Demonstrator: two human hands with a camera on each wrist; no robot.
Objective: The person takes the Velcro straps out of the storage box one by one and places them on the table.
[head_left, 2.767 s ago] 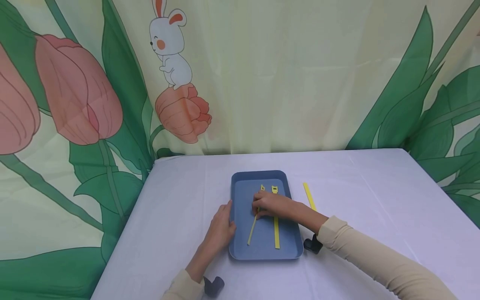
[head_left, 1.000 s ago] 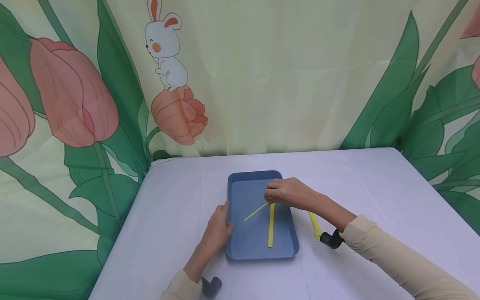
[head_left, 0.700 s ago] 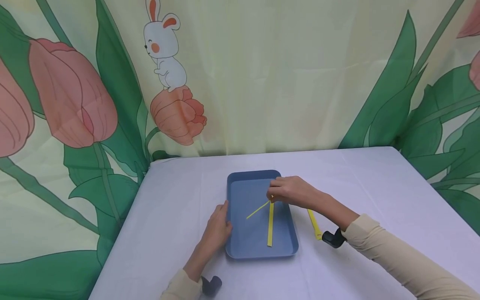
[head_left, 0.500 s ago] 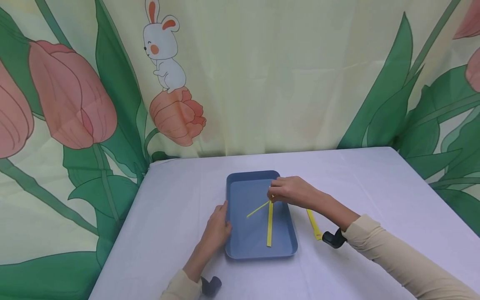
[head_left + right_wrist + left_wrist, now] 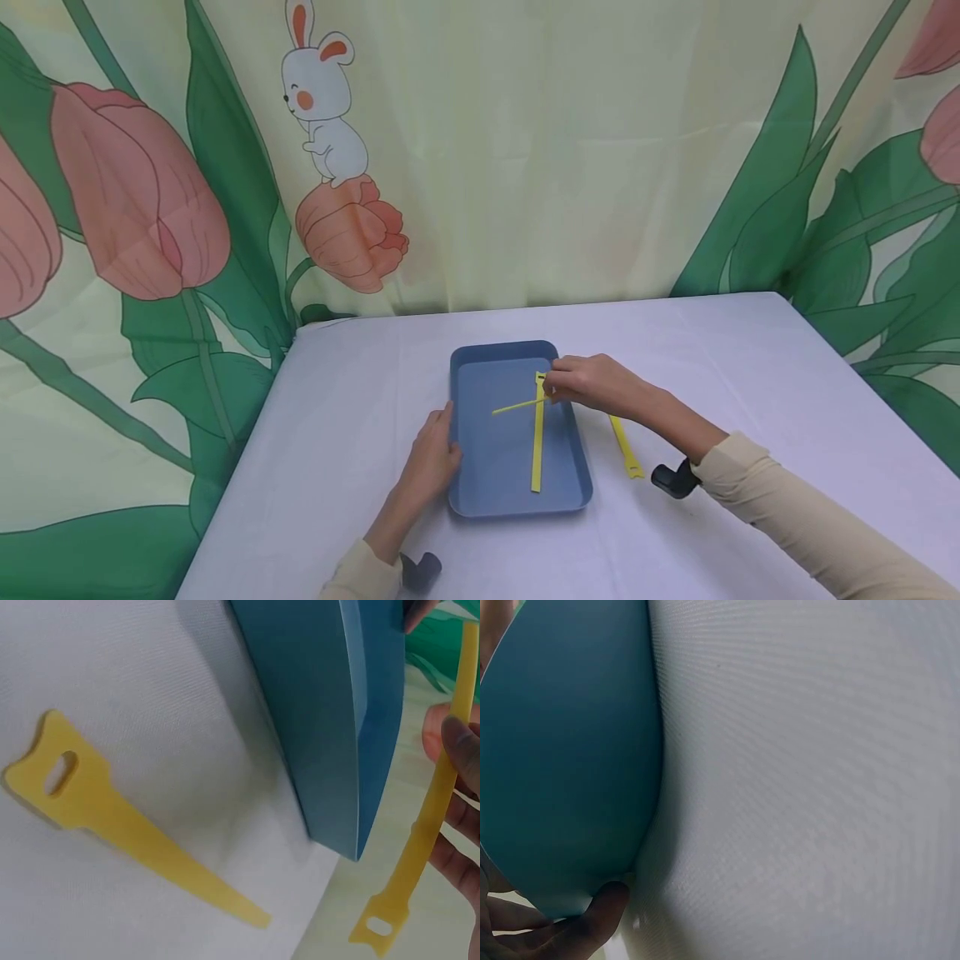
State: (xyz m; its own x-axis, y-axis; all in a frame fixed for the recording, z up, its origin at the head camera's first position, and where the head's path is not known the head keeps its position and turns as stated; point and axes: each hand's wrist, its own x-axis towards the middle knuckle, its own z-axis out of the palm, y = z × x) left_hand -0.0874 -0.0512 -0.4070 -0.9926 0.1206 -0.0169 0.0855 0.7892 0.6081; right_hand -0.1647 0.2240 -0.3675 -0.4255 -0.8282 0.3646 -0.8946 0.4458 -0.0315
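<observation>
A blue rectangular tray [image 5: 487, 471] lies on the white-covered table. My right hand [image 5: 592, 381] pinches a yellow hook-and-loop cable tie [image 5: 516, 407] between thumb and fingers above the tray's right half. In the right wrist view its slotted head [image 5: 381, 924] points down. A second yellow cable tie [image 5: 537, 450] lies lengthwise in the tray, slotted end at the back, crossed in the head view by the held one. Along the tray's left side rests my left hand [image 5: 431, 458], fingers straight. The left wrist view shows the thumb and fingers [image 5: 604, 911] against the tray's wall.
A third yellow cable tie [image 5: 625, 446] lies on the tablecloth [image 5: 697, 358] right of the tray, under the right forearm, its slotted head toward the front. Behind the table hangs a curtain [image 5: 525, 167] printed with tulips and a rabbit.
My right hand has lifted the held tie off the tray's left part and moved right with it. The tie has turned from steep to almost level. The left hand stays at the tray's side.
</observation>
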